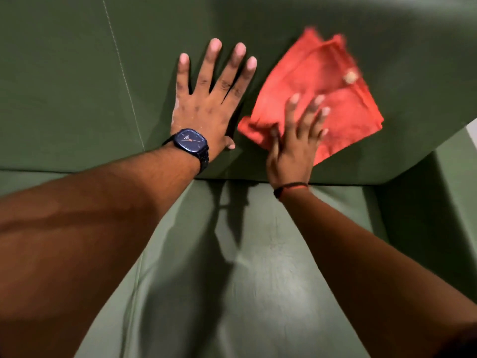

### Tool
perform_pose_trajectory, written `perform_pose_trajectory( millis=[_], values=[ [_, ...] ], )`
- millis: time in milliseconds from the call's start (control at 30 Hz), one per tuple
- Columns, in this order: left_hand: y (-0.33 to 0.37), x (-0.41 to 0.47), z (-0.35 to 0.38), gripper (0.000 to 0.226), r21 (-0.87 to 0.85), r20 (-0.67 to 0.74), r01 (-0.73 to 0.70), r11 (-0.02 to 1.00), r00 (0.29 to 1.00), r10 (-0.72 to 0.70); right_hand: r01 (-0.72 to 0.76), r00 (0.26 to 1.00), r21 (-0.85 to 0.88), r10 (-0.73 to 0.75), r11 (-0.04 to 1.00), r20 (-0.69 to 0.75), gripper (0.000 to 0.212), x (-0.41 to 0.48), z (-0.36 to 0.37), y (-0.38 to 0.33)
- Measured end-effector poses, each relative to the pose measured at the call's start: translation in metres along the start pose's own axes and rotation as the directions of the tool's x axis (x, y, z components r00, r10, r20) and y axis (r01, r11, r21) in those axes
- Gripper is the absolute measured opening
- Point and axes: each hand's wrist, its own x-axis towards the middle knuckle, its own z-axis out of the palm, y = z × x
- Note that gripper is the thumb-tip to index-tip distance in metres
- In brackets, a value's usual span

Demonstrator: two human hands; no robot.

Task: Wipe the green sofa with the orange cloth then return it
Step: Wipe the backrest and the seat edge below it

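Orange cloth (pixel 320 81) lies spread against the backrest of the green sofa (pixel 77 73), right of centre in the view. It is folded into layers, with overlapping edges showing at its upper corner. A small pale spot sits near its right edge; what it is cannot be told. The cloth's outline is blurred, most of all along the top and right.

Right hand (pixel 294 148) presses on the lower left part of the cloth. Its fingers (pixel 293 109) are extended and slightly spread, flat on the fabric, not clenched around it. The thumb lies along the cloth's lower left corner, where the fabric bunches a little. A thin dark and red band (pixel 290 188) circles the right wrist.

Left hand (pixel 206 109) rests just beside the cloth, on bare sofa backrest, apart from the fabric. Palm down, all fingers released and fanned wide, holding nothing. A dark watch (pixel 191 142) with a squarish face sits on the left wrist.

Both forearms reach forward from the bottom of the view over the seat cushion (pixel 271 280), which carries their shadows. A stitched seam (pixel 121 65) runs down the backrest, left of the left hand. At the right, the sofa's armrest (pixel 438 189) meets the backrest.
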Motion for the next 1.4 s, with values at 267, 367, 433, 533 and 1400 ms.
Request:
perform_pose_trajectory(
  millis=[267,367,433,533,1400],
  values=[
    [0.0,-0.001,-0.003,0.145,0.006,0.019,-0.01,1.0,1.0,0.01,-0.345,0.894,0.294,0.408,0.891,-0.185,0.059,0.026,-0.007,0.024],
    [0.001,-0.002,-0.003,0.141,0.003,0.028,-0.012,1.0,1.0,0.012,-0.045,0.998,0.057,0.043,0.997,0.035,0.055,-0.004,-0.001,0.02],
    [0.003,-0.008,-0.001,0.134,-0.009,0.041,-0.018,1.0,0.999,0.018,0.184,0.962,-0.064,-0.166,0.981,0.217,0.053,-0.03,-0.006,0.045],
    [0.014,-0.033,0.01,0.126,-0.035,0.097,-0.038,0.999,0.994,0.042,0.033,0.965,-0.149,0.008,0.988,0.264,0.05,-0.065,-0.025,0.104],
    [0.06,-0.168,0.098,0.126,-0.349,0.693,0.179,0.92,0.711,0.125,0.202,0.806,-0.243,-0.02,0.949,0.592,0.031,-0.119,0.029,0.112]
  ],
)
